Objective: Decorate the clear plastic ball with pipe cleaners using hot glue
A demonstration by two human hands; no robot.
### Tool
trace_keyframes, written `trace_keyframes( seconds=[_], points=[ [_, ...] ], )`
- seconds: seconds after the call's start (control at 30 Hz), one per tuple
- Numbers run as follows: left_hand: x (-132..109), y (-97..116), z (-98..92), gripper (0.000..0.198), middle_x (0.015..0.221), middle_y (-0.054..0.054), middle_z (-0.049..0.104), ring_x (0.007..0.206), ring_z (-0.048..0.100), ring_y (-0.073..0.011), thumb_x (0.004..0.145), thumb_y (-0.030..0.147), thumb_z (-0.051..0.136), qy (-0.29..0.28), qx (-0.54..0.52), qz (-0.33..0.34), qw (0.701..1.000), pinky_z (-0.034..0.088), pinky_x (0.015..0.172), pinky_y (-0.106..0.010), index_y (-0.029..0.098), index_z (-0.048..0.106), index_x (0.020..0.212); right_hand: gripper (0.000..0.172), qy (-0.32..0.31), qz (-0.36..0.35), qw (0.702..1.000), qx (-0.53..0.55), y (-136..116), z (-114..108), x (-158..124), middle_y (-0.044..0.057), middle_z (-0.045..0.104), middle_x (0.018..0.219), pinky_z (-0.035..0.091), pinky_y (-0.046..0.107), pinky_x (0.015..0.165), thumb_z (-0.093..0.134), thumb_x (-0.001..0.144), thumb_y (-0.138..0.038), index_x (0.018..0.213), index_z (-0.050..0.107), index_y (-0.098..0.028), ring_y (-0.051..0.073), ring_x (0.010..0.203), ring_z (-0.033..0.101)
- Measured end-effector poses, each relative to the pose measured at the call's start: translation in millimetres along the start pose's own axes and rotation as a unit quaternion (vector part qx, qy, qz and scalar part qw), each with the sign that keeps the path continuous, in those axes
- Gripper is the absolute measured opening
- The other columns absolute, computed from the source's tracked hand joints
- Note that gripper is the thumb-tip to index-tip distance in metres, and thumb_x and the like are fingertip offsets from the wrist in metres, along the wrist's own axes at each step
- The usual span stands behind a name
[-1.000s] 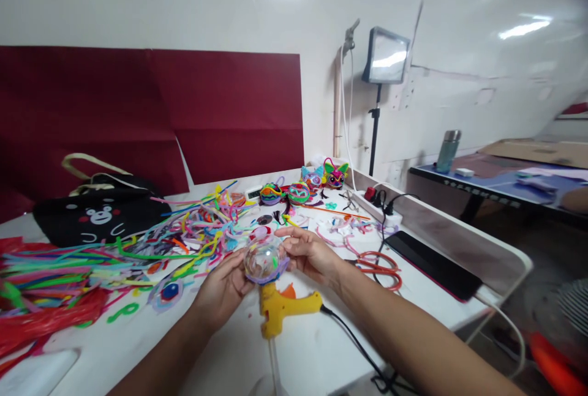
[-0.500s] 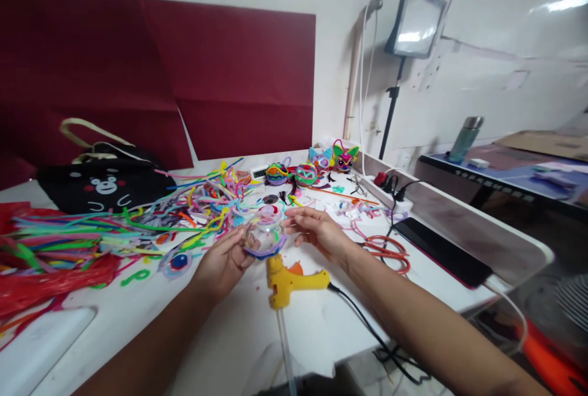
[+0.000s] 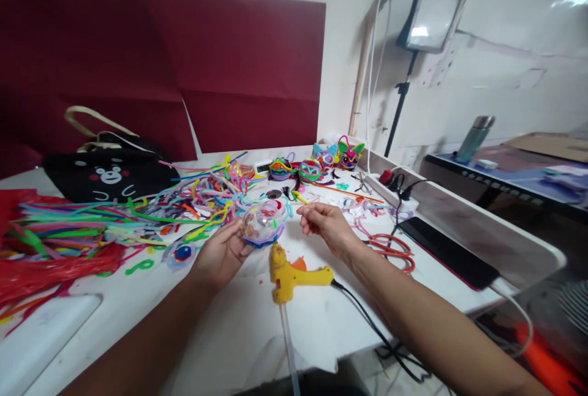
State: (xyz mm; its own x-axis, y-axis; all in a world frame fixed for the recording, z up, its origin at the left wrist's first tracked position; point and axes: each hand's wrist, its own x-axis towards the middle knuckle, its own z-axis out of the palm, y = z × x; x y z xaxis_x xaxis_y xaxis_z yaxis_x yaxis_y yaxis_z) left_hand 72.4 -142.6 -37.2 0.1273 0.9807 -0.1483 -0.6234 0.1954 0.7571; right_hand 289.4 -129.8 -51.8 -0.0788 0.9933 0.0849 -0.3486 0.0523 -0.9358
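Note:
My left hand (image 3: 225,250) is closed on a clear plastic ball (image 3: 261,222), which has purple and blue fuzzy strips round its lower edge and a red piece near its top. Just right of the ball, apart from it, my right hand (image 3: 324,224) has thumb and fingertips pinched together; anything between them is too small to make out. Below the ball a yellow glue gun (image 3: 294,278) lies on the white table (image 3: 229,335), a clear glue stick (image 3: 288,341) running out of its back.
Pipe cleaners (image 3: 82,227) are heaped at the left beside a black bag (image 3: 110,169). Several finished decorated balls (image 3: 310,170) stand at the back. Red-handled scissors (image 3: 392,246), a phone (image 3: 448,252) and a power strip (image 3: 390,191) are at the right. The glue gun's cord (image 3: 362,310) crosses the front edge.
My right hand has drawn away from the ball to the right, its fingers closing into a pinch. The ball stays in my left hand. The whole view has shifted slightly.

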Motion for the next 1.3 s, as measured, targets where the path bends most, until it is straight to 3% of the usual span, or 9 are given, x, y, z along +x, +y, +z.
trace_keyframes(
  seconds=[0.2,0.43,0.73,0.9,1.1,1.3],
  points=[
    [1.6,3.7,-0.5,0.02,0.066,-0.001,0.064,0.055,0.062,-0.0119,0.091,0.007,0.045,0.009,0.013,0.003,1.0,0.04,0.037,-0.018,0.014,0.063,0.085,0.022,-0.004,0.005,1.0,-0.021,0.3,1.7,-0.6,0.0,0.066,0.058,0.043,0.022,0.047,0.075,0.062,-0.031,0.075,0.069,-0.013,0.009,0.046,0.056],
    [6.3,3.9,-4.6,0.023,0.075,-0.004,0.068,0.058,0.065,-0.0125,0.093,0.006,0.042,0.017,0.023,0.019,0.999,0.042,0.036,-0.018,0.013,0.063,0.087,0.017,-0.009,0.01,0.999,-0.042,-1.4,5.0,-3.1,-0.002,0.065,0.057,0.042,0.02,0.047,0.071,0.065,-0.029,0.073,0.069,-0.014,0.008,0.046,0.056],
    [13.2,3.1,-16.3,0.026,0.076,-0.005,0.069,0.062,0.067,-0.0126,0.093,0.007,0.042,-0.001,0.019,0.037,0.999,0.058,0.056,-0.022,0.013,0.067,0.089,0.015,-0.008,0.014,0.998,-0.06,-1.6,7.3,-5.4,-0.003,0.063,0.055,0.041,0.02,0.046,0.067,0.066,-0.028,0.073,0.066,-0.014,0.007,0.044,0.054],
    [13.0,2.6,-17.1,0.025,0.082,-0.006,0.071,0.065,0.068,-0.0141,0.092,0.006,0.044,-0.002,0.015,0.049,0.999,0.06,0.061,-0.026,0.014,0.067,0.089,0.016,-0.011,0.013,0.998,-0.067,-0.7,8.0,-5.1,-0.003,0.062,0.054,0.041,0.021,0.046,0.065,0.065,-0.028,0.074,0.066,-0.015,0.008,0.043,0.054],
    [11.6,3.9,-15.3,0.022,0.079,-0.006,0.071,0.062,0.067,-0.0138,0.091,0.006,0.046,0.004,0.008,0.048,0.999,0.058,0.054,-0.024,0.014,0.067,0.087,0.018,-0.016,0.013,0.997,-0.076,1.5,8.8,-5.3,-0.003,0.062,0.053,0.041,0.021,0.045,0.065,0.064,-0.028,0.074,0.067,-0.014,0.007,0.042,0.053],
    [10.6,3.9,-13.0,0.023,0.078,-0.005,0.07,0.058,0.066,-0.0139,0.092,0.007,0.044,-0.003,0.008,0.04,0.999,0.045,0.036,-0.019,0.013,0.066,0.091,0.017,-0.02,0.013,0.996,-0.084,3.0,9.2,-5.4,-0.003,0.062,0.053,0.041,0.021,0.045,0.064,0.063,-0.027,0.074,0.068,-0.014,0.007,0.041,0.052]
  ],
)
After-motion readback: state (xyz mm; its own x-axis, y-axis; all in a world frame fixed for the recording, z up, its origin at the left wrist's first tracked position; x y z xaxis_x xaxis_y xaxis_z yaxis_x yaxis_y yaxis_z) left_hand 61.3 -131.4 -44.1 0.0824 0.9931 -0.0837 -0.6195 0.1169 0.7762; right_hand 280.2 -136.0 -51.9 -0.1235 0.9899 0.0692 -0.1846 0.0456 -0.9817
